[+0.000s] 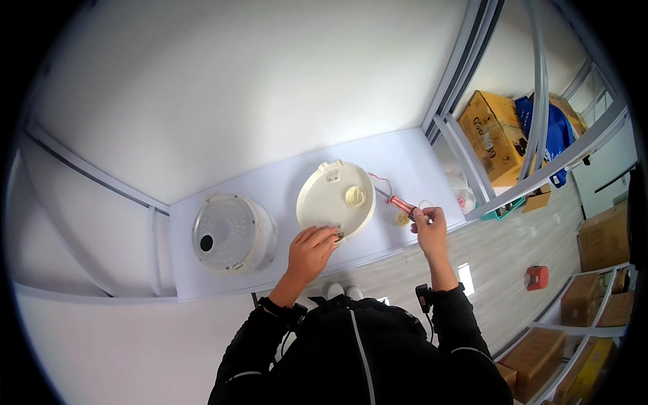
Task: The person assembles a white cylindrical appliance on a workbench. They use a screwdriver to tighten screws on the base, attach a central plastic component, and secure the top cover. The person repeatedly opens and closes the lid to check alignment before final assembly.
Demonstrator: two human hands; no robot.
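Black jacket front [324,364] fills the bottom centre of the frame. Above it, at mid-frame, lies a round white plastic cover [320,196], probably light, stiff and somewhat slick; its raised rim looks the best hold, since the small tabs might snap. The left hand's [312,255] fingers lie over its lower edge; whether they grip, I cannot tell. Right of centre, the right hand [430,233] grasps a red-handled screwdriver [402,204] by its thick handle, likely a secure hold.

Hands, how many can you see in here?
2: the left hand is at the near edge of the round white cover, and the right hand holds the red-handled screwdriver.
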